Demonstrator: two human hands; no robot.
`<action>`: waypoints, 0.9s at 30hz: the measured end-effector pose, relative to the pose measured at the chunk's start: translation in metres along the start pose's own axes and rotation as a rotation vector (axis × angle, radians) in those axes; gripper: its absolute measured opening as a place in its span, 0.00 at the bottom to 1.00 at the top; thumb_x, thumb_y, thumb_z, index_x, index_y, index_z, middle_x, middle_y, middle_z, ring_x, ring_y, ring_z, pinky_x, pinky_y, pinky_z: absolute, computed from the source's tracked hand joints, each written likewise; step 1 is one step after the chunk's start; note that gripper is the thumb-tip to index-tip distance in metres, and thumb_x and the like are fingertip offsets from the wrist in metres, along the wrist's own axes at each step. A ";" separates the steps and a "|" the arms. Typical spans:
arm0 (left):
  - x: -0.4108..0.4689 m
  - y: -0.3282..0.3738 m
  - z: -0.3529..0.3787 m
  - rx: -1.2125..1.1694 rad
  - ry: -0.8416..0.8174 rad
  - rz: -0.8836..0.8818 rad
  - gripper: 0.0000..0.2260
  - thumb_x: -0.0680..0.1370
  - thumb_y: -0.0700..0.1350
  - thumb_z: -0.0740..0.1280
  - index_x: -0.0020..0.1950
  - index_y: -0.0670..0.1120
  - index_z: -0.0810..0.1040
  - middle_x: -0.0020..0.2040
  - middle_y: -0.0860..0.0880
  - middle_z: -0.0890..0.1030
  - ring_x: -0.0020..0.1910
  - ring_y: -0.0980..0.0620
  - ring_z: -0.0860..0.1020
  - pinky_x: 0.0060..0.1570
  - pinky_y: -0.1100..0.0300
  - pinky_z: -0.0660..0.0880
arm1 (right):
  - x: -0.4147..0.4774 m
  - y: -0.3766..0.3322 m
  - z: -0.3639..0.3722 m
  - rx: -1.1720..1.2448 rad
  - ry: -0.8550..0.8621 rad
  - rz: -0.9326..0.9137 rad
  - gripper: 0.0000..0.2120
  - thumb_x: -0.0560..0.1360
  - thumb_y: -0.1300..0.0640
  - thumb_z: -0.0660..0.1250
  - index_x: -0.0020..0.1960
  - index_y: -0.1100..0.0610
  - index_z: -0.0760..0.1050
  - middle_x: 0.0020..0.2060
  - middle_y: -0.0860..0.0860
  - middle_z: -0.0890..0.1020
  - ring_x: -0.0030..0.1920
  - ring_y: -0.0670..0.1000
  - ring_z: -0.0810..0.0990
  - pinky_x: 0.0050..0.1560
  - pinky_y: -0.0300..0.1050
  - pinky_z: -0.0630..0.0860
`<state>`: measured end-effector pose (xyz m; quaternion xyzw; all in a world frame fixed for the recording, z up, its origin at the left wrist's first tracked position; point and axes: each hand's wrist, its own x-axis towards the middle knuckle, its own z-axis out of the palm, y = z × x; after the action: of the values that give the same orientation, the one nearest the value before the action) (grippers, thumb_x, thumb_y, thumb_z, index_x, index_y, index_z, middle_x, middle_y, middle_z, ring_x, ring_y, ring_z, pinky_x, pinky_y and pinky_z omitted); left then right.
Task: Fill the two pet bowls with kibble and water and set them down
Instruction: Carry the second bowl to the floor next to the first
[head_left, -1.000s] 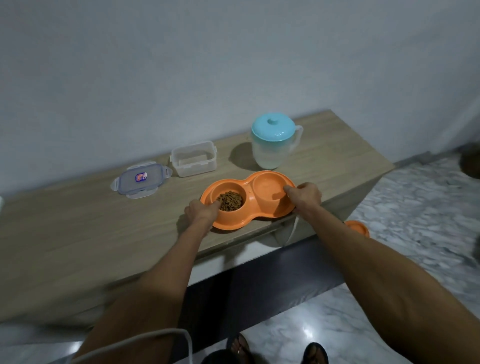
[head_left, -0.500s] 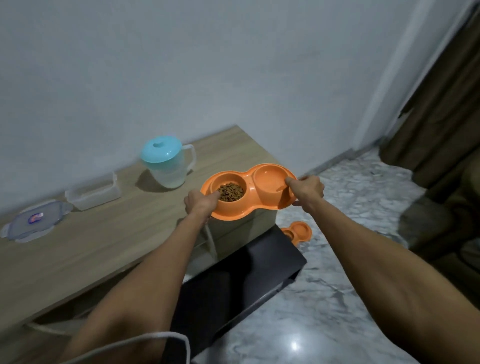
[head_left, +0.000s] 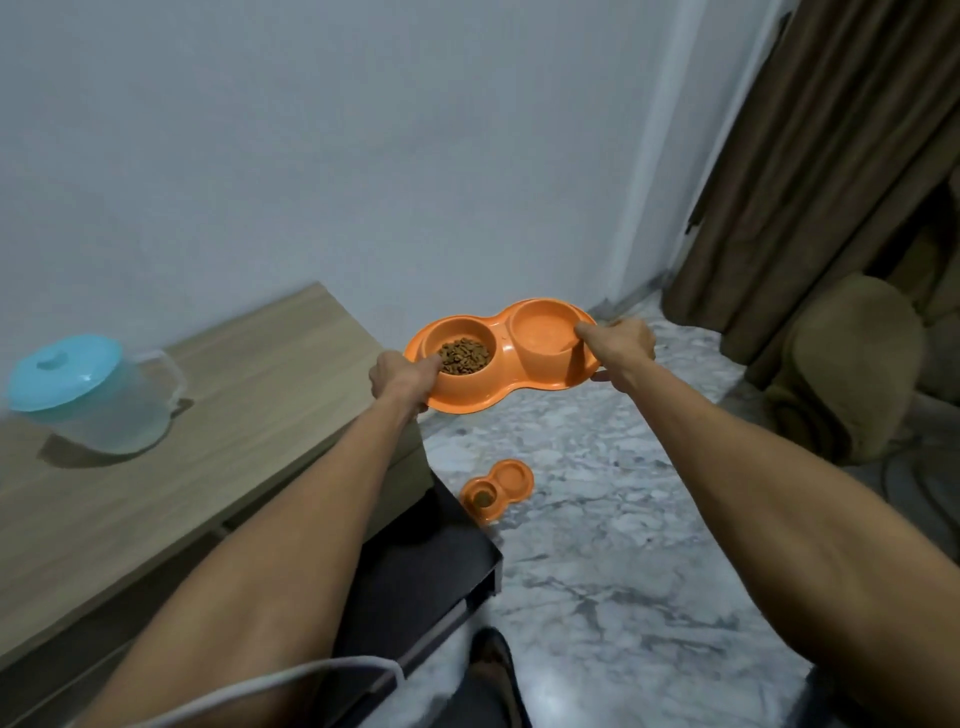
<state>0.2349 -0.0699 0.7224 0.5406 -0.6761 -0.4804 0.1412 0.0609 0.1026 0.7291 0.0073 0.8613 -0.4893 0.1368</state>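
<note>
A long wooden tabletop (head_left: 218, 415), cut off at the left edge, carries a blurred clear plastic jug with a turquoise lid (head_left: 88, 395). Past its end, over the marbled floor (head_left: 623, 519), the left hand (head_left: 402, 376) and right hand (head_left: 621, 345) grip opposite ends of an orange plastic double bowl (head_left: 501, 358); fingers underneath are hidden. Brown kibble (head_left: 465, 355) fills the left well; water in the right well cannot be made out. A second small orange double bowl (head_left: 497, 488) lies on the floor.

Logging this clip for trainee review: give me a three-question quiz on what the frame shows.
1. True or false: the held feeder rests on the table.
2. Which well holds kibble: A, by the left hand; B, by the right hand?
3. Where is the second feeder?

Key: 1. False, both hands hold it in the air. 2. A. 3. On the floor, below the held one.
</note>
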 end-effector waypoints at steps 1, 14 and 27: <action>0.005 0.010 0.015 -0.023 -0.010 0.008 0.17 0.74 0.50 0.73 0.42 0.39 0.71 0.50 0.39 0.77 0.40 0.41 0.79 0.34 0.49 0.82 | 0.017 0.001 -0.005 -0.001 0.008 0.004 0.17 0.68 0.50 0.76 0.47 0.62 0.77 0.49 0.59 0.82 0.45 0.62 0.83 0.32 0.55 0.83; 0.133 0.117 0.190 -0.039 -0.012 -0.027 0.16 0.73 0.51 0.73 0.40 0.42 0.70 0.52 0.39 0.78 0.42 0.40 0.80 0.43 0.42 0.83 | 0.245 -0.017 -0.024 -0.021 0.080 0.051 0.23 0.66 0.48 0.75 0.54 0.59 0.76 0.54 0.56 0.78 0.49 0.61 0.80 0.32 0.53 0.83; 0.244 0.087 0.352 -0.002 0.116 -0.143 0.26 0.64 0.59 0.69 0.42 0.35 0.79 0.45 0.35 0.82 0.47 0.38 0.81 0.45 0.47 0.79 | 0.444 0.056 0.040 -0.041 -0.084 0.112 0.29 0.64 0.48 0.74 0.63 0.56 0.74 0.53 0.54 0.77 0.42 0.55 0.80 0.47 0.59 0.83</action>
<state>-0.1586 -0.1102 0.5363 0.6141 -0.6259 -0.4580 0.1460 -0.3493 0.0441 0.5545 0.0321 0.8628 -0.4631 0.2003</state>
